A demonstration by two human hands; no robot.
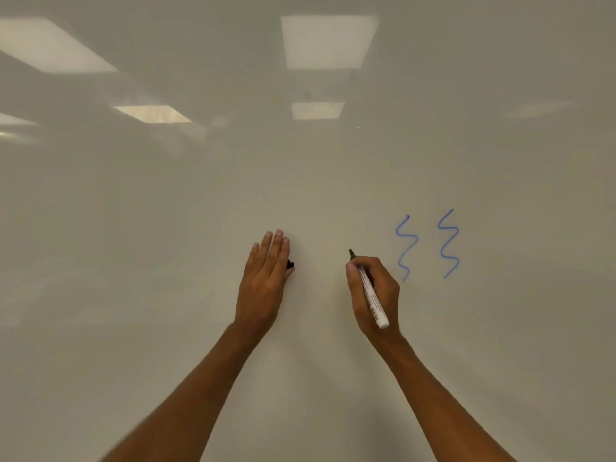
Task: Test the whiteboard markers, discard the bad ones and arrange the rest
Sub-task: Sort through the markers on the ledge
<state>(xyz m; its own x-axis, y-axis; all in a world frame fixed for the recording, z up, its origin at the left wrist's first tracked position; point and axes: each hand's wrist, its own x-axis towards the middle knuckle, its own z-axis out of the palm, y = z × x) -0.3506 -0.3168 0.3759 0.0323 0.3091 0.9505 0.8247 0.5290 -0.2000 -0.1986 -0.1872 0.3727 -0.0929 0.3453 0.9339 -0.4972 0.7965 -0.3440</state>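
Note:
A white-barrelled marker (372,296) with a black tip is gripped in my right hand (375,295), its uncapped tip against the whiteboard (300,181) at centre right. No black line shows at the tip. My left hand (265,281) rests flat on the board with fingers straight, and a small black marker cap (290,264) pokes out under its thumb side, pinned against the board. Two blue squiggles (407,246) (449,243) are drawn to the right of the marker.
The glossy whiteboard fills the whole view and reflects several ceiling light panels (328,41). No tray, bin or other markers are in sight.

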